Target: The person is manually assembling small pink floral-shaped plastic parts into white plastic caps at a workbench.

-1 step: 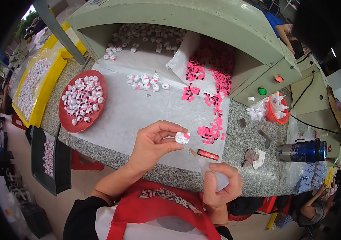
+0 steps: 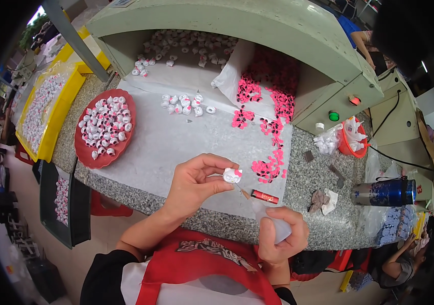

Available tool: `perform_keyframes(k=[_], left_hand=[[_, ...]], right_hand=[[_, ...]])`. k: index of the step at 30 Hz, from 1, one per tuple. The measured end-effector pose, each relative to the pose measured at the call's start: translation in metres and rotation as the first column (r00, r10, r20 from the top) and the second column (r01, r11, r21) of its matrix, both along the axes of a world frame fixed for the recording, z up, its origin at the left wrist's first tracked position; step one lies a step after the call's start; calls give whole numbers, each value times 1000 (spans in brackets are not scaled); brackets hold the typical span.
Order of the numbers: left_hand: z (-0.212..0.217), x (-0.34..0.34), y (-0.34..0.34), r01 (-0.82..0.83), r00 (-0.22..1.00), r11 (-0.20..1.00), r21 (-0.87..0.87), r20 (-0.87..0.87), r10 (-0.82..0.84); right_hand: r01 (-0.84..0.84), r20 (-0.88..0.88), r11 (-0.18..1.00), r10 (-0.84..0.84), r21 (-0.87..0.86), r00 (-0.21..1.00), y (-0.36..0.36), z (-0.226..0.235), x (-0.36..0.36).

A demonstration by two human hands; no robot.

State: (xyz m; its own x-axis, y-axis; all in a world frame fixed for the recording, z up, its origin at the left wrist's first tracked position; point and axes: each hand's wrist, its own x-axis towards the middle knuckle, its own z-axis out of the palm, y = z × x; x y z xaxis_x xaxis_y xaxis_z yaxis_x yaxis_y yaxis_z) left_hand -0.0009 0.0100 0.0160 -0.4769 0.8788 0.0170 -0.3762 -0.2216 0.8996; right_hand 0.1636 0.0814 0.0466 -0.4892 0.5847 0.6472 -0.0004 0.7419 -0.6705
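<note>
My left hand pinches a small white cat-like head with a pink piece on it between thumb and fingers. In my right hand is a translucent squeeze bottle, thumb and fingers wrapped round it. Its thin nozzle points up and left, its tip at or very near the lower edge of the head; I cannot tell whether they touch. Just beyond the bottle, a red lighter-shaped thing lies on the white sheet. Loose pink pieces with dark spots are scattered right of the head.
A red dish of white heads stands at the left. More heads sit on the sheet before a pale green open-fronted cabinet. At the right are a red cup, crumpled tissue and a blue flask.
</note>
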Motion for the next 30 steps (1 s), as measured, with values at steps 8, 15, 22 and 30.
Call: perform_keyframes(k=[8,15,22,30], left_hand=[[-4,0,0,14,1000,998,-61,20,-13],[-3,12,8,141,989,987,-82,67,-135],[-7,12,3,142,990,985,-95,38,-139],[-11,17,5,76,997,993,-94,4,-76]], right_hand=[[8,-136,570,-209,-822,968,33,-7,15],[294,146,536,-302,-791,942,115,-118,59],[614,791,789,-366,-17,491,110,-101,13],[281,230,576,-161,-767,960,60,-23,1]])
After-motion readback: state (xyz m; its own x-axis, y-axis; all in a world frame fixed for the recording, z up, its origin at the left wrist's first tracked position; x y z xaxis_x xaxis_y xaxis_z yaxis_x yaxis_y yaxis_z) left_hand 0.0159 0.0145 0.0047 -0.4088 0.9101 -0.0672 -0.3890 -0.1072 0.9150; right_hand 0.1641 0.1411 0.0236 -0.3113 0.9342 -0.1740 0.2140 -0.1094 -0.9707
